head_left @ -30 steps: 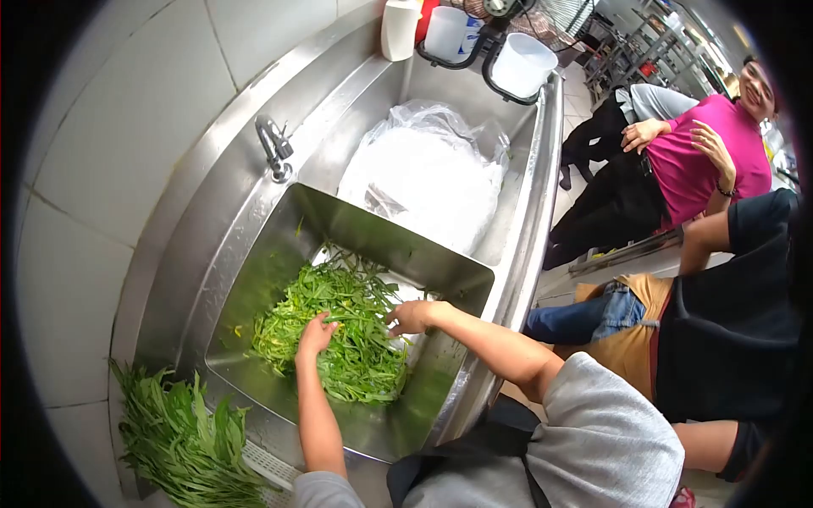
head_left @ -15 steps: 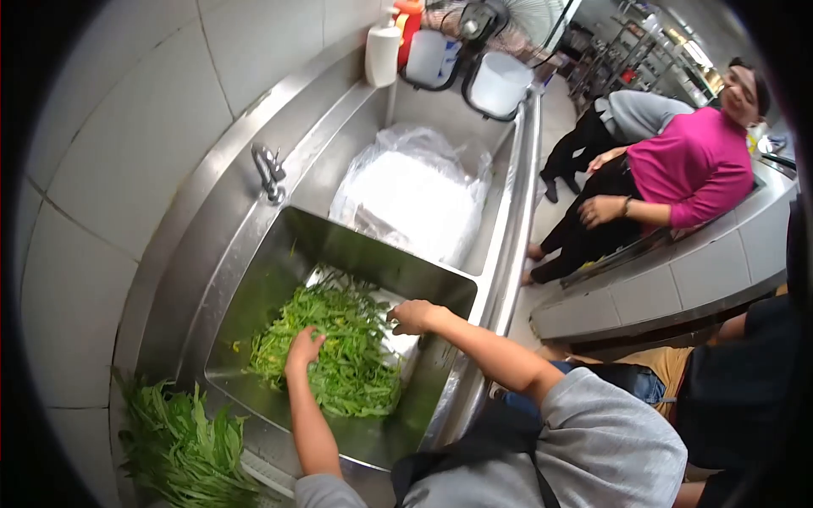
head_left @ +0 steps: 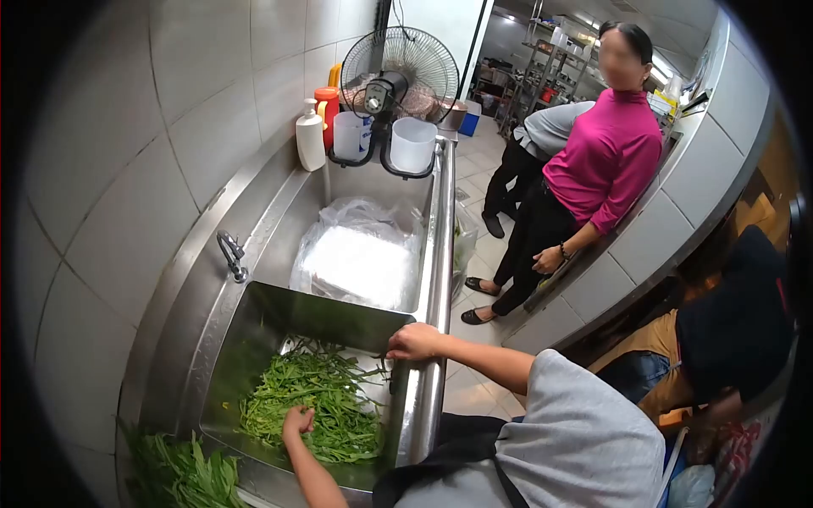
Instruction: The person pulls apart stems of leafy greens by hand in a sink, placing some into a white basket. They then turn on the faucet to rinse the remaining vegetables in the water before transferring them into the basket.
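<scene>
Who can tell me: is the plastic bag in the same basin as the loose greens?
No, the plastic bag lies in the far basin, while the loose greens lie in the near basin.

We saw white glare wash out the plastic [head_left: 360, 261], while the leaves [head_left: 330, 394] lay in softer light. Distortion bowed the wall tiles [head_left: 212, 127], and the corners went black.

Left hand [head_left: 299, 420]: fingertips hidden against the loose greens [head_left: 326, 394]; we cannot tell whether they pinch a stem. Right hand [head_left: 413, 341]: fingers curl under, so we cannot read its grip. Left of the left hand, a leafy bunch [head_left: 199, 472] blurs into the dark edge. Beyond both hands, glare washes out the plastic bag [head_left: 356, 262], obscuring its contents.
</scene>
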A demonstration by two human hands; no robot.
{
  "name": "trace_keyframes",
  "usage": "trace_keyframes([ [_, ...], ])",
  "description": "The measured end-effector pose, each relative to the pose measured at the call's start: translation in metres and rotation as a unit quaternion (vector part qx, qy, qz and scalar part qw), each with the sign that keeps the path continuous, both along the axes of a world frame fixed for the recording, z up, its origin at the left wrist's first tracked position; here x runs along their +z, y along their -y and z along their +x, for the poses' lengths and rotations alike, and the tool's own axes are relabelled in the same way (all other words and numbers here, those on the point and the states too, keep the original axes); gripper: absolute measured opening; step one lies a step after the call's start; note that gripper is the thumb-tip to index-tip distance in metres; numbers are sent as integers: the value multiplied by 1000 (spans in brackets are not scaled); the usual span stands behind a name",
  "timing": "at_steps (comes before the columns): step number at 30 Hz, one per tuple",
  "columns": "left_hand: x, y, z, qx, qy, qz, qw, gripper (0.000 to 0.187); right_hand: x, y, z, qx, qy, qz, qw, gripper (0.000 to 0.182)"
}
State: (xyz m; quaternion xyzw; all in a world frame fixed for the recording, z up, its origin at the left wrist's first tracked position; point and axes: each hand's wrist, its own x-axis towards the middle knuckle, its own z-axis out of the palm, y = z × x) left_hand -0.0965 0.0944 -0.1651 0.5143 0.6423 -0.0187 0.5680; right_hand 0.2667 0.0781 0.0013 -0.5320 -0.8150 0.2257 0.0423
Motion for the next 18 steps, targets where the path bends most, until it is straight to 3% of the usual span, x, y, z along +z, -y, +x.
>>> trace_keyframes([
  [5, 11, 0, 7, 48, 18, 9, 999, 46, 1, 3, 3, -67, -45, 98, 992, 33],
  [7, 16, 2, 11, 12, -38, 37, 999, 45, 6, 5, 2, -129, -102, 109, 980, 34],
  [18, 23, -4, 12, 13, -49, 5, 999, 47, -3, 2, 4, -137, -91, 136, 977, 30],
])
